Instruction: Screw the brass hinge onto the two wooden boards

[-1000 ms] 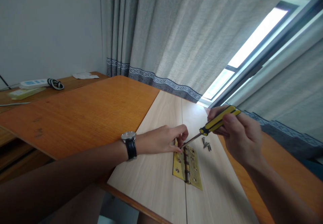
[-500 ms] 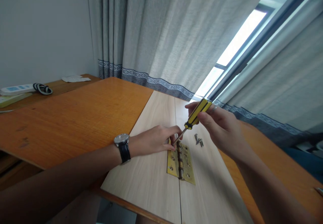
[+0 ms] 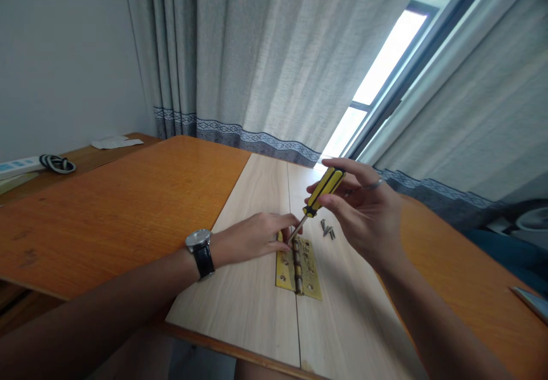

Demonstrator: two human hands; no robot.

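A brass hinge [image 3: 299, 266] lies across the seam between two pale wood boards [image 3: 261, 288] on an orange table. My left hand [image 3: 252, 236], with a wristwatch, rests beside the hinge's far left corner, its fingertips pinched together at the screwdriver's tip; what they pinch is too small to make out. My right hand [image 3: 363, 209] grips a yellow and black screwdriver [image 3: 319, 193] by the handle, tilted, with its tip at the hinge's top left corner. A few loose screws [image 3: 327, 230] lie on the right board just behind the hinge.
The orange table [image 3: 120, 209] spreads to the left. A power strip and a coiled cable [image 3: 57, 164] lie on a lower desk at far left, with white paper [image 3: 113, 141] behind. Grey curtains [image 3: 265, 60] and a window hang at the back. A flat metal piece [image 3: 531, 301] lies at right.
My right hand has raised the screwdriver's handle, so the tool stands steeper, and its fingers have shifted on the handle. The view has swung, moving everything left. The left hand stays at the hinge.
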